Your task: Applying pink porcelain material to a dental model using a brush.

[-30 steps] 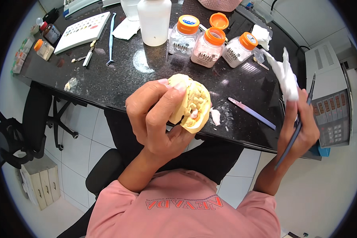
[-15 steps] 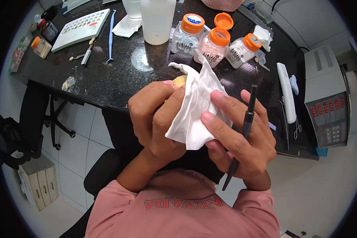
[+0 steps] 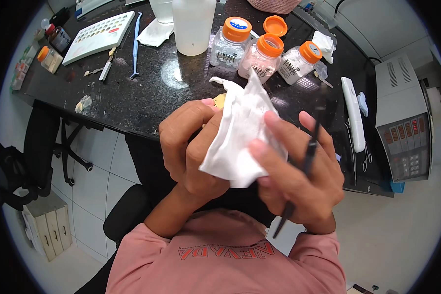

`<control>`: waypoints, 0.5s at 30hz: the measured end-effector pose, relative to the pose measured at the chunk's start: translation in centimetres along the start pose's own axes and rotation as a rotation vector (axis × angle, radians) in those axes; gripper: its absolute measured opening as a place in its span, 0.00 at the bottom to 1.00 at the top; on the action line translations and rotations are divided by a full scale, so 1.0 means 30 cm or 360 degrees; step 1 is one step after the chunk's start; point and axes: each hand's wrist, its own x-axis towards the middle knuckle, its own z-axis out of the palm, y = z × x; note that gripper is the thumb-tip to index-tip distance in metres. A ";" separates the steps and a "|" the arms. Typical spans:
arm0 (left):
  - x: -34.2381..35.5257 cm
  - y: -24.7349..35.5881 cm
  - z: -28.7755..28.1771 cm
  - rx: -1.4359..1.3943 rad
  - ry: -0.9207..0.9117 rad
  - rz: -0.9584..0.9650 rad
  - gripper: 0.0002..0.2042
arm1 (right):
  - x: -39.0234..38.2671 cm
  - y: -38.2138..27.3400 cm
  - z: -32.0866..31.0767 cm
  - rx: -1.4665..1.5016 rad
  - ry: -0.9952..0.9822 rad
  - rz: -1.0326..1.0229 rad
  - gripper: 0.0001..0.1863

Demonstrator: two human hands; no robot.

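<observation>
My left hand (image 3: pixel 188 144) is closed, its fingers curled round a small yellow piece (image 3: pixel 220 101) that looks like a dental cast. Most of that piece is hidden behind my fingers and a folded white paper tissue (image 3: pixel 245 132). My right hand (image 3: pixel 304 183), slightly smeared by motion, presses the tissue with its fingers against the side of my left hand. A slim black brush (image 3: pixel 310 152) lies slantwise across the right hand, held between its fingers, its tip pointing away from me and blurred. Both hands are in front of the bench's near edge, above my lap.
On the black bench (image 3: pixel 117 103) stand a translucent bottle (image 3: pixel 195 29), an orange-lidded jar (image 3: pixel 229 46), an uncapped jar of pink powder (image 3: pixel 259 61) and another jar (image 3: pixel 298 63). A white palette (image 3: pixel 100 39) and blue tool (image 3: pixel 136 46) lie left; a display unit (image 3: pixel 402 127) stands right.
My right hand and the brush have shifted slightly and are now blurred. The tissue has flattened a little and its lower edge has moved slightly left and toward me. My left hand has barely moved.
</observation>
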 end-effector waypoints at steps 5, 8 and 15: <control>0.010 -0.012 -0.011 -0.0239 -0.0081 0.0012 0.36 | -0.027 0.081 -0.002 0.0351 0.0812 0.0476 0.10; 0.014 -0.016 -0.004 -0.0303 -0.0053 0.0018 0.36 | -0.041 0.152 -0.093 -0.0337 0.1185 0.0896 0.13; 0.018 -0.010 -0.006 -0.0297 -0.0089 0.0010 0.37 | -0.137 0.264 -0.195 -0.0885 0.1118 0.0802 0.11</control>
